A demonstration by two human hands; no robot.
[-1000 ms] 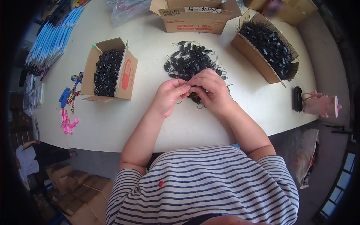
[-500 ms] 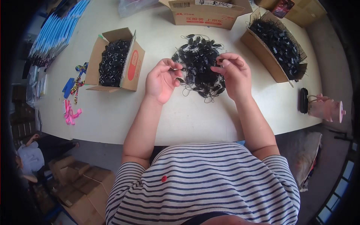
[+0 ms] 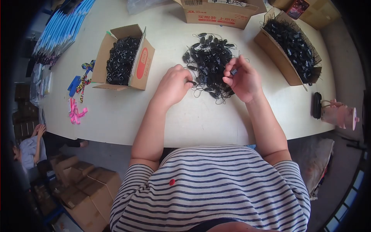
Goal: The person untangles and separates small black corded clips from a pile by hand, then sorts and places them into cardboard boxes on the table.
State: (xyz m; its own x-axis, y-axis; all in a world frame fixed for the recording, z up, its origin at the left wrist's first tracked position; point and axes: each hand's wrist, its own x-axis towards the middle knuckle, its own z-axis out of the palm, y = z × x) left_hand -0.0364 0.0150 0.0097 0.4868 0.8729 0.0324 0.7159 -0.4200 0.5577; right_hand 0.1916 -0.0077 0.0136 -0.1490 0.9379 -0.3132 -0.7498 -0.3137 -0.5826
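A loose pile of small black clips with thin cord loops (image 3: 210, 58) lies on the table in front of me. At its left edge my left hand (image 3: 176, 85) is closed, its fingertips pinching a small black piece. On the pile's right side my right hand (image 3: 244, 79) is turned palm up, fingers curled round a small dark clip, with a thin loop sticking up above the fingers. To the left stands an open carton of black clips (image 3: 123, 60). A longer carton filled with black looped clips (image 3: 290, 46) is at the right.
A printed carton (image 3: 216, 19) stands at the back, beside a phone (image 3: 298, 8). Blue strips (image 3: 62, 29), a blue stapler (image 3: 74, 86) and pink ribbon (image 3: 77, 112) lie left. A black case (image 3: 317, 105) and pink cup (image 3: 340, 116) are right. Another person (image 3: 33, 149) is lower left.
My hands came together over the pile, then moved apart. My left hand has since turned palm down at the pile's edge, and my right hand has turned palm up. The camera view has shifted.
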